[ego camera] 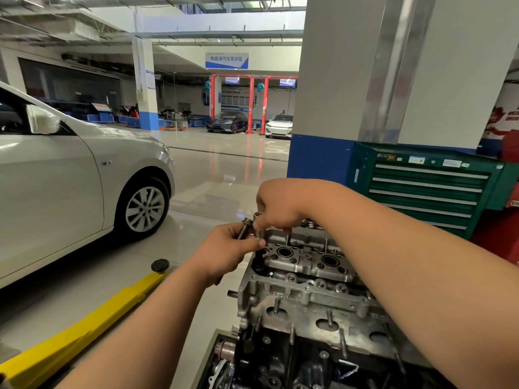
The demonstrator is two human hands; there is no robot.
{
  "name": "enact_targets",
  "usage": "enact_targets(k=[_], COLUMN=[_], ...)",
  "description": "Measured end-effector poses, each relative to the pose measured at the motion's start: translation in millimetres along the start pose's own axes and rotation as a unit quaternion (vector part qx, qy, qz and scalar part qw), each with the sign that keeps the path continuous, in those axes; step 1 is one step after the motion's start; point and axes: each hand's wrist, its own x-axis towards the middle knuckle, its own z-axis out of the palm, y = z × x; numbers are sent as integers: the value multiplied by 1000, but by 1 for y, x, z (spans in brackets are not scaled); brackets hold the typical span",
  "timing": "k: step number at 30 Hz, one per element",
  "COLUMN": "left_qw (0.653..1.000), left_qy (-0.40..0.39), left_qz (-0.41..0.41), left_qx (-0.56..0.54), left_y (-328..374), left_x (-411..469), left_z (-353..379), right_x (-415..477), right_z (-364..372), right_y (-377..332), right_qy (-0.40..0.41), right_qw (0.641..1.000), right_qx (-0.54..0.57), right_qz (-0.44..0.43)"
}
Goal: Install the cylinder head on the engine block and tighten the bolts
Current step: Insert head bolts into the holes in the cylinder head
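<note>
The grey cylinder head (pixel 306 287) sits on the dark engine block (pixel 280 357) at the lower middle and right. My left hand (pixel 227 251) grips a dark head bolt (pixel 245 227) by its shank, head end up, just left of the head's far left corner. My right hand (pixel 278 209) reaches across from the right and pinches a small metal piece, perhaps a washer or socket (pixel 259 217), right beside the bolt's head. Several bolt holes and studs show on the head.
A white car (pixel 70 175) stands to the left, with a yellow lift arm (pixel 84 329) and its black pad on the floor. A green tool cabinet (pixel 427 189) stands behind the engine against a white and blue pillar. Other cars are parked far back.
</note>
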Motion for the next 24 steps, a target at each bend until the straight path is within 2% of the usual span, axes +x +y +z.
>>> enact_targets(k=[4,7,10,12,15,17,20,22,24], left_qw=[999,999,1000,1000,999,999,999,1000,999], left_qy=[16,17,-18,-22,9,34,13,-17,-21], left_qz=[23,31,-10,-18,9,25,27,-5,-30], left_qx=[41,24,-11,2,32,30,14,-4,-28], left_y=[-2,-3,-4,-4,-5,-7,-6,-5,-6], left_x=[2,3,4,3,3,5,3,-1,-3], left_z=[10,12,1,-2,6,9,6,2,0], right_x=[4,5,2,2,6,8,3,-1,1], right_z=[10,9,5,8,21,24,15,11,15], right_y=[-5,-6,-3,-3,-6,-7,-3,-1,-3], right_qy=[52,27,-3,36,111,129,55,17,56], right_qw=[996,999,999,999,989,983,998,998,998], right_qx=[-56,-32,26,-9,-92,-110,-7,53,19], right_qz=[52,11,-27,-30,42,65,-3,-35,-26])
